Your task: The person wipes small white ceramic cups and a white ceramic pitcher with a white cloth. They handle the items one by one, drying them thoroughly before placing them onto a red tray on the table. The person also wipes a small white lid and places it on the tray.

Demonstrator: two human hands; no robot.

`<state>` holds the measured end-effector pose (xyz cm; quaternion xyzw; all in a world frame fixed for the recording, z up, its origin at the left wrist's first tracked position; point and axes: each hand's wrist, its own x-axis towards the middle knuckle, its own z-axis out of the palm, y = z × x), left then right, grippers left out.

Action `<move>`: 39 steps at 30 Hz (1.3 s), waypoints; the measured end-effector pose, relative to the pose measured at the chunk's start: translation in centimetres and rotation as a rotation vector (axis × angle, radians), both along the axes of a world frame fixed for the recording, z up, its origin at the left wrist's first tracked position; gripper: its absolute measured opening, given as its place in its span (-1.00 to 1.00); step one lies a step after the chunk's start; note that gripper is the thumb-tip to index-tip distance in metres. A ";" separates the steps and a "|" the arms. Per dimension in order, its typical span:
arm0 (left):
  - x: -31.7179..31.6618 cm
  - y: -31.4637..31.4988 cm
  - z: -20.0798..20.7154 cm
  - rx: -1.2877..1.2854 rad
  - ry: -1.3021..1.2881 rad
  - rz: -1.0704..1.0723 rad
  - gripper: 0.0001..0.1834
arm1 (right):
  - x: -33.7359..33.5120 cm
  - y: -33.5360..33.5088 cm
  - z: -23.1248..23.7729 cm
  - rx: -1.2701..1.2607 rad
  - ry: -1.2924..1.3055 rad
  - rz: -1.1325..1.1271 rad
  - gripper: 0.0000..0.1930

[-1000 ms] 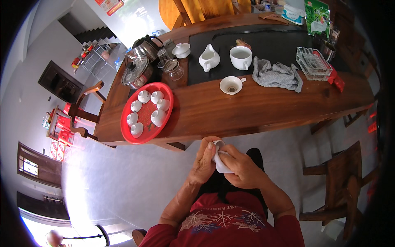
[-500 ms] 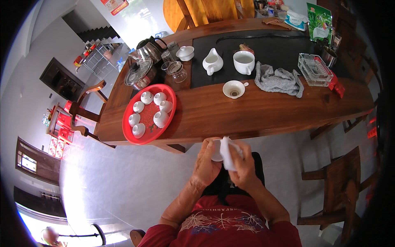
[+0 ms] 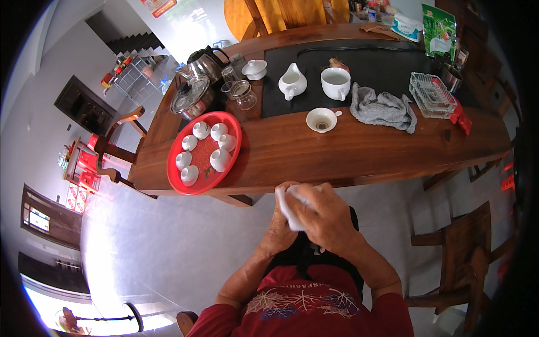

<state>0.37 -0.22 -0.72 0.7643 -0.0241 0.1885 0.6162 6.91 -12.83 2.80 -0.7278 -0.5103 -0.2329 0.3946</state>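
Hands, left hand and right hand, clasp a white cloth.

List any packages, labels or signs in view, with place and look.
Green packet: upright at the table's far right corner, flat pouch, green with white.
Tissue pack: left of the packet, soft, white and pale blue.
Wall sign: top edge, above the kettle, red and white.

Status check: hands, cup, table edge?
Both hands, left and right, closed on white cup, just off the table edge. Red tray of cups left. Nothing blocking.
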 end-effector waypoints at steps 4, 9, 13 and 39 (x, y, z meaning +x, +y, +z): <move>0.5 -0.2 0.3 -0.014 0.010 0.046 -0.59 | 0.1 0.5 -0.9 0.056 0.146 -0.116 -0.48; 0.5 -0.4 0.4 -0.282 0.071 0.090 -0.58 | -1.4 0.3 -2.8 0.158 0.382 -0.116 -0.48; 0.6 0.2 0.6 -0.493 0.109 0.059 -0.59 | -2.3 -0.6 -4.3 0.036 0.249 -0.089 -0.53; -1.2 2.6 0.7 -0.731 0.024 0.086 -0.55 | -2.3 -1.4 -3.0 0.019 0.332 -0.009 -0.62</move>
